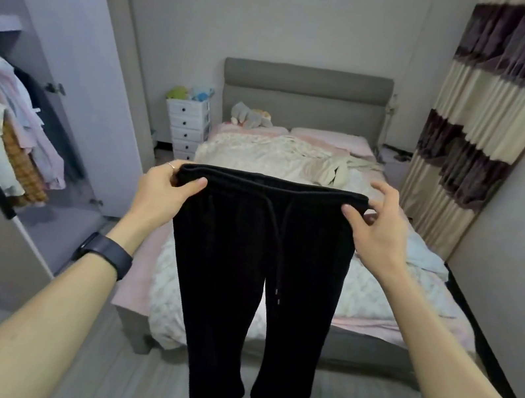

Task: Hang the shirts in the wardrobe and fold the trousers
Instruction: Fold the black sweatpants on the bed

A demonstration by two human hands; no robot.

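At the far left an open wardrobe [3, 27] shows a row of hanging clothes [18, 137] in pale pink, white, black and an orange check. Further in, a white drawer unit [188, 127] stands against the wall beside the bed's grey headboard [306, 95].

The left hand [165, 189], with a dark band [106, 254] on its wrist and a ring [171, 166] on one finger, grips the left corner of the waistband, thumb across the front and fingers curled behind.

The black trousers [240, 282] hang in the air between the two hands, in front of the foot of the bed [377, 294] and above the grey floor. They are plain and soft-looking, with a gathered elastic waistband stretched flat and level. A black drawstring [282, 247] falls from the middle of the waist down the front, its ends tipped with small pale marks. The two legs hang straight and apart; the left one runs past the bottom edge, and the right one ends in a loose hem.

The right hand [374, 228] pinches the right corner of the waistband between thumb and forefinger, its other fingers lifted and spread.

A cream garment [328, 170] lies crumpled on the bed. A striped curtain [487, 114] in cream and dark purple hangs at the right.
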